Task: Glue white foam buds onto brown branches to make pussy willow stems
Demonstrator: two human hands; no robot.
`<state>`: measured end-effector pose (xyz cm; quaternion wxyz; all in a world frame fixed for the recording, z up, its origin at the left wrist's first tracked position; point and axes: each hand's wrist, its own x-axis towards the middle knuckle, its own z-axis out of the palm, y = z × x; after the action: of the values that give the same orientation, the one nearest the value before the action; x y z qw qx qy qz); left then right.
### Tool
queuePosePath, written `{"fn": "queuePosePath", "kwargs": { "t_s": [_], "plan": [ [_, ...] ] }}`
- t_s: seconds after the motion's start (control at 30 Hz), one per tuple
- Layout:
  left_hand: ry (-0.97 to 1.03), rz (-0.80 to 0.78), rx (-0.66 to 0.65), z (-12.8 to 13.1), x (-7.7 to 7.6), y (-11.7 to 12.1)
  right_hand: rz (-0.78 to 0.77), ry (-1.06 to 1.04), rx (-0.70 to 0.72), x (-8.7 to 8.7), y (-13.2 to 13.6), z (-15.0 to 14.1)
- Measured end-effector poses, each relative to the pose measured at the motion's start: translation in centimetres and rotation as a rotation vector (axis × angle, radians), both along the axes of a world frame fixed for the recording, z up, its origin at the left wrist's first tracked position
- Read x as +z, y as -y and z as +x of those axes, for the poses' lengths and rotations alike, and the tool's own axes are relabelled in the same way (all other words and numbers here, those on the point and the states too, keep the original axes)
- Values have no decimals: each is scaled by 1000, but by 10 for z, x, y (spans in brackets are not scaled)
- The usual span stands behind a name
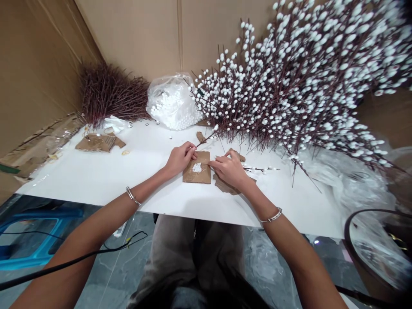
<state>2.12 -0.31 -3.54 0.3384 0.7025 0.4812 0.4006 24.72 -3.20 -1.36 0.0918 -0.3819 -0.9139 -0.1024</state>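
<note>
Surfaces as I read them over the head feed. Tabletop [161, 195]: white, smooth, faint sheen. Cardboard square [187, 176]: brown paper fibre, matt; white paste [197, 168] on it looks lumpy. Thin brown stem [205, 140] at the left hand [180, 159]: dull; material I cannot confirm. Bare twig bundle [111, 96]: rough, matt. Budded branches [273, 86]: white buds smooth and soft-looking, stems dark and dull. Bag [170, 118]: clear plastic film, crinkled, glossy. Loose wrap [360, 184]: same finish. Bracelets [273, 216]: silvery metal, polished. Cardboard wall [138, 34]: matt, creased. Stool [61, 214]: blue plastic, smooth. Trousers [170, 253]: matt cloth. Floor [112, 270]: grey, smooth, veined, reflective.
</note>
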Motion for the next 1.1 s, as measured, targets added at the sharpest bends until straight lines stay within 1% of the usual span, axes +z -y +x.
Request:
{"fn": "queuePosePath", "kwargs": {
  "t_s": [0.3, 0.53, 0.73, 0.9, 1.1],
  "plan": [
    [-21, 6, 2, 1, 1, 1, -3, 2, -25, 0, 2, -2],
    [-29, 8, 5, 1, 2, 1, 26, 32, -33, 1, 3, -3],
    [-60, 34, 18, 2, 5, 4, 44, 74, -57, 7, 6, -9],
    [-101, 34, 41, 4, 6, 5, 20, 96, -86, 13, 10, -15],
    [-188, 76, 61, 5, 6, 7, 15, 114, -111, 15, 12, -19]
  ]
}}
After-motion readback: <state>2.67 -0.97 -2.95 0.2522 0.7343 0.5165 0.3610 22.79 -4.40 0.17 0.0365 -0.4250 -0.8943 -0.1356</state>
